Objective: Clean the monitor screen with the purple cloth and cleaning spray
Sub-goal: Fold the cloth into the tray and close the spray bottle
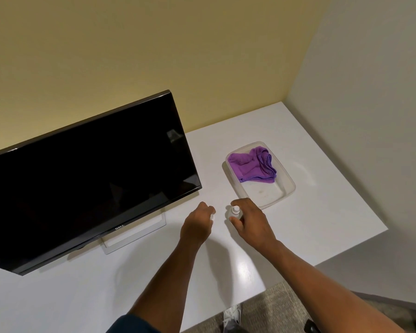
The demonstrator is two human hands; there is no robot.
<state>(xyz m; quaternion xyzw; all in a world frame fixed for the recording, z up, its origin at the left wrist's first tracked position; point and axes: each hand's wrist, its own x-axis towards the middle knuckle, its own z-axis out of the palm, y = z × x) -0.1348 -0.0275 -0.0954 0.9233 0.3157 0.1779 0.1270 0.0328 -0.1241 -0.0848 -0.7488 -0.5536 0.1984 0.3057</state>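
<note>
A black monitor (pixel 87 179) stands tilted on the white desk (pixel 322 212), screen dark. The purple cloth (pixel 252 165) lies bunched in the far end of a clear plastic tray (pixel 287 188) to the monitor's right. A small clear spray bottle (pixel 234 211) with a bare white nozzle stands on the desk just in front of the tray. My right hand (pixel 252 223) wraps around it from the right. My left hand (pixel 197 222) is a little to the bottle's left, fingers curled on a small pale piece that looks like the bottle's cap.
The monitor's white stand (pixel 135 234) sits on the desk under the screen. A yellow wall is behind the desk and a grey wall to the right. The desk's front edge drops to carpet (pixel 274 306), where a shoe shows.
</note>
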